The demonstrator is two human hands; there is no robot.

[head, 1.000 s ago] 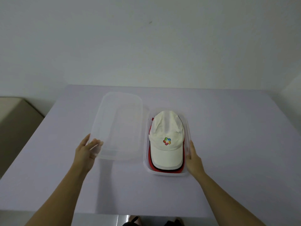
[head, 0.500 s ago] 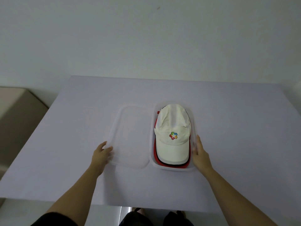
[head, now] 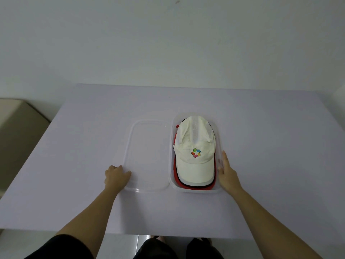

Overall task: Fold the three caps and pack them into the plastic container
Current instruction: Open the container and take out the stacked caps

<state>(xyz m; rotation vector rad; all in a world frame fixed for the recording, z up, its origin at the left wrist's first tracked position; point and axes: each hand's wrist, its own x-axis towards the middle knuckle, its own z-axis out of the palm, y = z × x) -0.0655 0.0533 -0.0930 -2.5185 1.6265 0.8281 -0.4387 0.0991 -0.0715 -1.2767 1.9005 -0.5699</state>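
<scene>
Pale lilac worktop (head: 270,137), packing looks done: white fabric cap with coloured logo (head: 195,146) lies uppermost in the clear plastic container (head: 220,139), just left of the right hand (head: 226,174), whose straight fingers lie flat on its wall. Left hand (head: 116,177) curls its fingers on the flat clear lid (head: 149,156) at the near corner; next, seat it squarely.

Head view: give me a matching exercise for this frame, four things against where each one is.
Things:
1. white cap
2. lid
3. left hand
4. right hand

Places:
A. flat on the table, left of the container
B. straight fingers against the container's right wall
C. top of the stack inside the container
D. holding the lid's near left corner

Pairs: 1-C, 2-A, 3-D, 4-B
</scene>
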